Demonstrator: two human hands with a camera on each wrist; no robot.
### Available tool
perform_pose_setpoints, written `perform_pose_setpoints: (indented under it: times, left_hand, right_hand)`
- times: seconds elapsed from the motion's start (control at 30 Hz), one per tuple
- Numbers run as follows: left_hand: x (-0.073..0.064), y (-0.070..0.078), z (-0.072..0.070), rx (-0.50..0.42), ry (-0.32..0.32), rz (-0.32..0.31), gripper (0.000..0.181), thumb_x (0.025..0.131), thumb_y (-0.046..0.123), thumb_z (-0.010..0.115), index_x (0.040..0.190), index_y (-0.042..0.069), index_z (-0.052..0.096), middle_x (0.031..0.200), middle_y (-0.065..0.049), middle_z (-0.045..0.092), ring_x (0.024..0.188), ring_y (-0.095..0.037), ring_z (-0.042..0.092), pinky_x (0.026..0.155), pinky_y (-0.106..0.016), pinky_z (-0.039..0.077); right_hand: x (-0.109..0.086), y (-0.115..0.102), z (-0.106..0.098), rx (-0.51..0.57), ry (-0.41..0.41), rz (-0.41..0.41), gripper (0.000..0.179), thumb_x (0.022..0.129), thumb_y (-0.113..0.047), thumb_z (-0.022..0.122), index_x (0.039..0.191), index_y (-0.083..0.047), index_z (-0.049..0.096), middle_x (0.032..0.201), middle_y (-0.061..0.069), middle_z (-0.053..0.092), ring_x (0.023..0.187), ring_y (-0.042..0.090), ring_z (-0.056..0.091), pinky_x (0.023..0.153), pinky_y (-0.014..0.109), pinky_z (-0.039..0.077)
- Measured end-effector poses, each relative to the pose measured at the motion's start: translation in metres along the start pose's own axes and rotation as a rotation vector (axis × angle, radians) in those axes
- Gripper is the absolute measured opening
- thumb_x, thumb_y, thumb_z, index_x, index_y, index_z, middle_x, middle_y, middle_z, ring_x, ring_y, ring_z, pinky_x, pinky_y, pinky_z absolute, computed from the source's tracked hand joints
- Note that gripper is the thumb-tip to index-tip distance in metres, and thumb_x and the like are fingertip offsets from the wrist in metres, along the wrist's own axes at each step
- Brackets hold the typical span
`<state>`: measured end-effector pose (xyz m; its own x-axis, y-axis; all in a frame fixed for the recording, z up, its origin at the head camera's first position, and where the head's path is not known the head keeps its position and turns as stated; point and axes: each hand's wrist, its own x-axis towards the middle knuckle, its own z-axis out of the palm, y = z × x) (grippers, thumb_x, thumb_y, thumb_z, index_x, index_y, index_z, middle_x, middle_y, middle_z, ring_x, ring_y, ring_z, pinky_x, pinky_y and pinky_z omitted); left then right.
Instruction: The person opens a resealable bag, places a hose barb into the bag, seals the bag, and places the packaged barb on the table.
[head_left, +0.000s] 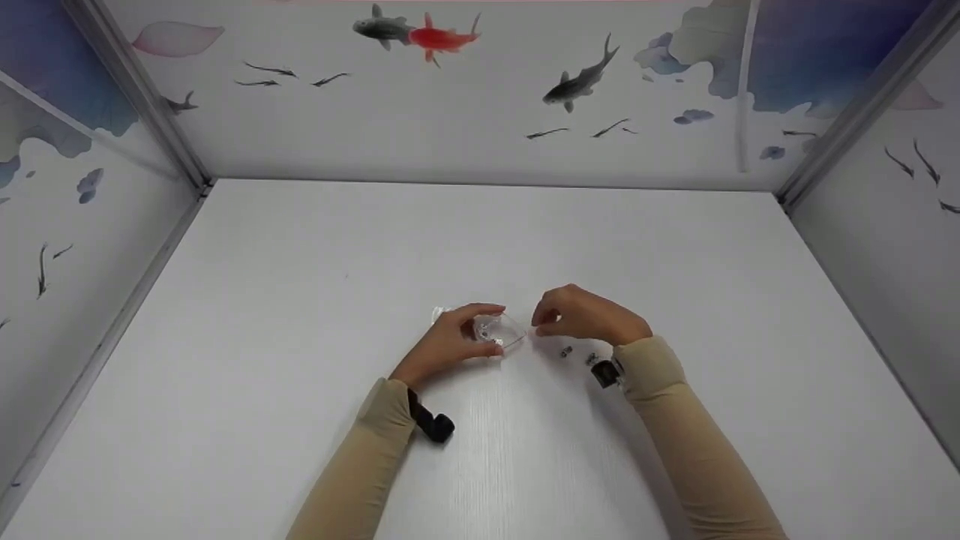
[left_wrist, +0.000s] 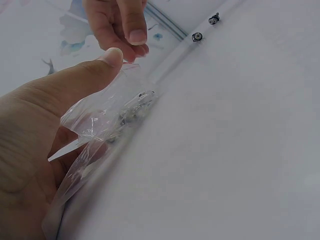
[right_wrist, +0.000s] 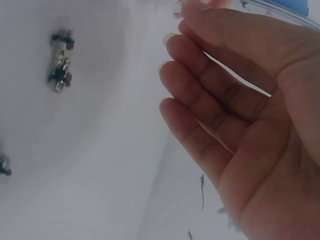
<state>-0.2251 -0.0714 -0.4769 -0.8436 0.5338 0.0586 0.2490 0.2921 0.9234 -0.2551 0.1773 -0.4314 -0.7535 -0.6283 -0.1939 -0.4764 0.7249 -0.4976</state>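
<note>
My left hand (head_left: pixel 450 341) holds a clear plastic zip bag (head_left: pixel 514 331) by its sides, thumb on the near side and fingers on the far side. Several small metal fittings (left_wrist: pixel 130 112) lie inside the bag, blurred by glare on the film. My right hand (head_left: pixel 585 313) hovers just right of the bag's edge, fingers loosely bent and thumb close to the forefinger. Nothing shows between its fingertips (left_wrist: pixel 137 37). On the table under the right hand lie two small dark-and-silver metal fittings, the left one (head_left: pixel 566 351) apart from the other one (head_left: pixel 592 358) near the wrist.
A white table (head_left: pixel 337 240) spreads around both hands, with printed fish panels (head_left: pixel 480 105) standing along its back and sides. Another shiny clear plastic piece (head_left: pixel 440 313) shows behind the left hand. Black wrist cameras are strapped to both sleeves (head_left: pixel 360 450).
</note>
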Motion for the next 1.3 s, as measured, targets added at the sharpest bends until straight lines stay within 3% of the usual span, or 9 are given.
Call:
perform_pose_setpoints:
  times: [0.17, 0.33, 0.57, 0.93, 1.3]
  left_hand:
    - [-0.002, 0.003, 0.000, 0.024, 0.003, -0.012, 0.060, 0.080, 0.017, 0.079, 0.135, 0.007, 0.055, 0.131, -0.013, 0.059, 0.096, -0.030, 0.053, 0.086, -0.032, 0.040]
    - [-0.001, 0.003, 0.000, 0.021, 0.005, -0.009, 0.061, 0.080, 0.016, 0.079, 0.135, 0.007, 0.055, 0.132, -0.013, 0.058, 0.104, -0.032, 0.055, 0.091, -0.035, 0.040]
    - [0.014, -0.039, 0.006, 0.012, 0.018, -0.011, 0.065, 0.075, 0.035, 0.082, 0.134, 0.021, 0.057, 0.130, 0.005, 0.059, 0.098, -0.015, 0.056, 0.091, -0.032, 0.043]
    - [0.012, -0.037, 0.007, -0.020, 0.020, -0.029, 0.065, 0.076, 0.024, 0.082, 0.135, 0.020, 0.056, 0.132, -0.002, 0.058, 0.100, -0.022, 0.057, 0.091, -0.035, 0.043]
    - [0.013, -0.036, 0.006, 0.044, 0.020, 0.007, 0.064, 0.077, 0.031, 0.081, 0.135, 0.018, 0.057, 0.131, 0.002, 0.059, 0.103, -0.015, 0.054, 0.092, -0.033, 0.043]
  right_hand:
    - [-0.005, 0.008, 0.001, -0.004, -0.014, 0.050, 0.016, 0.088, -0.012, 0.070, 0.102, -0.009, 0.074, 0.098, 0.002, 0.070, 0.090, 0.015, 0.063, 0.082, 0.034, 0.053]
    - [-0.011, 0.015, 0.001, 0.008, -0.019, 0.066, 0.015, 0.088, -0.012, 0.069, 0.102, -0.009, 0.074, 0.098, 0.002, 0.070, 0.089, 0.015, 0.062, 0.083, 0.036, 0.053]
    - [-0.021, 0.025, -0.002, 0.028, -0.028, 0.074, 0.014, 0.087, -0.013, 0.070, 0.101, -0.010, 0.074, 0.097, 0.001, 0.070, 0.091, 0.015, 0.062, 0.084, 0.037, 0.051]
    - [-0.028, 0.031, 0.000, 0.027, -0.095, 0.132, 0.011, 0.085, -0.013, 0.071, 0.096, -0.011, 0.074, 0.092, 0.000, 0.069, 0.079, 0.011, 0.060, 0.076, 0.032, 0.051]
    - [-0.025, 0.028, 0.004, 0.017, -0.123, 0.151, 0.008, 0.083, -0.008, 0.072, 0.090, -0.012, 0.074, 0.088, -0.001, 0.067, 0.071, 0.010, 0.058, 0.067, 0.026, 0.049]
